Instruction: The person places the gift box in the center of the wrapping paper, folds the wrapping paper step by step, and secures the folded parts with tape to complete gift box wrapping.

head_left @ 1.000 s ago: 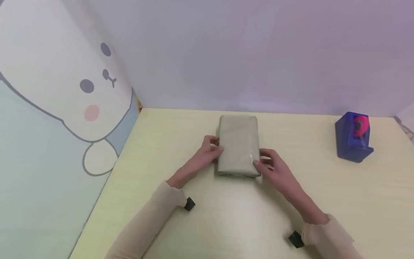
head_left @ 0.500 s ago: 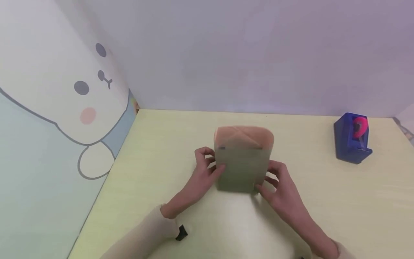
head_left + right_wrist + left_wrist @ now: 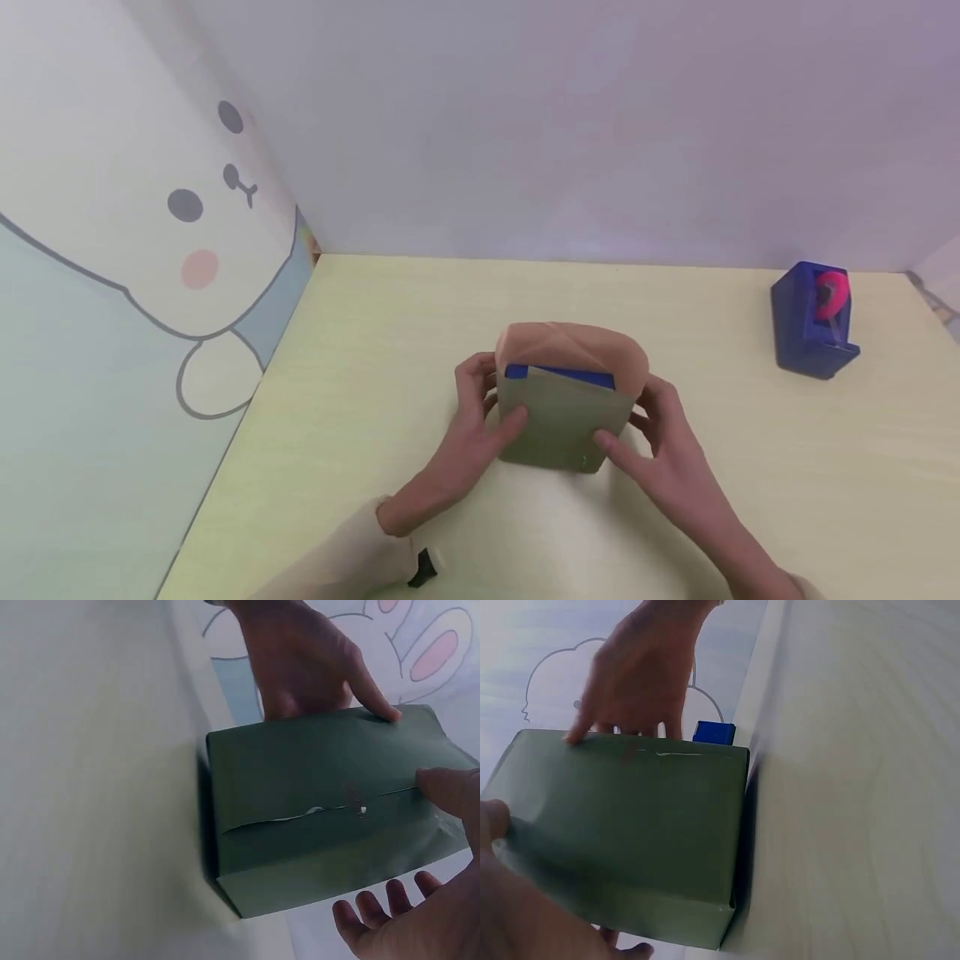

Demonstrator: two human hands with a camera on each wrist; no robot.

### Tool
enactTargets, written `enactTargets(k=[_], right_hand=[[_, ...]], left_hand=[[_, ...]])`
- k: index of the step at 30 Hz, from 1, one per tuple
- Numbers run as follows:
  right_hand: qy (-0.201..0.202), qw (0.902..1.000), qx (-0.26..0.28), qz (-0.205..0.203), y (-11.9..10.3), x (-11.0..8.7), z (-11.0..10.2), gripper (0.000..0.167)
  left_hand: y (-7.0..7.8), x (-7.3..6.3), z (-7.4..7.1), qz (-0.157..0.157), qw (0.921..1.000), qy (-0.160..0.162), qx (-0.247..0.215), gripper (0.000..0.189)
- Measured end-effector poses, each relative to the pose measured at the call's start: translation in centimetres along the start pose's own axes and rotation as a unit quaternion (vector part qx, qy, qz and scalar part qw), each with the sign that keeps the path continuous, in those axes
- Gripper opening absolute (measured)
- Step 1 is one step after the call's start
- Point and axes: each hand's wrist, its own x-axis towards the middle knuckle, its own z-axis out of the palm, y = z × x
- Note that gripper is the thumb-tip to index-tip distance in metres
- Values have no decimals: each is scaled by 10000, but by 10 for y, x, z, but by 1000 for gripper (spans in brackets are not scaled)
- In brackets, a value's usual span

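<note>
Between both hands, a paper-wrapped box point(image 3: 562, 425) stands tilted up off the table, its greenish wrapping paper loose at the top end. Inside that end a strip of blue box point(image 3: 573, 377) shows, with a pale orange paper flap point(image 3: 570, 343) behind it. My left hand point(image 3: 472, 429) grips the left side, thumb on the near face. The right hand point(image 3: 671, 446) holds the right side likewise, its fingers partly hidden behind. In the right wrist view, a paper seam point(image 3: 292, 817) runs along the wrapped box, with a shiny bit of tape near its middle.
A blue tape dispenser point(image 3: 813, 321) with a pink roll stands at the table's back right. Behind the pale wooden table point(image 3: 390, 333) rises a plain wall point(image 3: 525, 125). Along the left side is a wall panel with a cartoon animal point(image 3: 202, 217).
The wrapped box has gone from lying flat to tilted up, and has come nearer. Its far end now shows, opened out, with blue inside. Both hands moved with it, thumbs higher on the near face.
</note>
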Motion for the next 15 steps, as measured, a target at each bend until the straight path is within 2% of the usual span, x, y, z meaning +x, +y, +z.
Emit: enactTargets(k=[3,5,9,15], right_hand=[[-68,9987,497,7,-5,12,-4,72],[-151,9973,676,246,-8,19,-6,71],[-235,9939,832,691,-11,25,-6,68],[-69,9923,970,766,-9,27,-3,61]], left_hand=[[1,4,1,213,9996,122,-125,67],[2,6,2,289,9994,161,-140,64],[3,10,5,244,9993,227,-189,59],[6,10,8,177,9988,427,-188,52]])
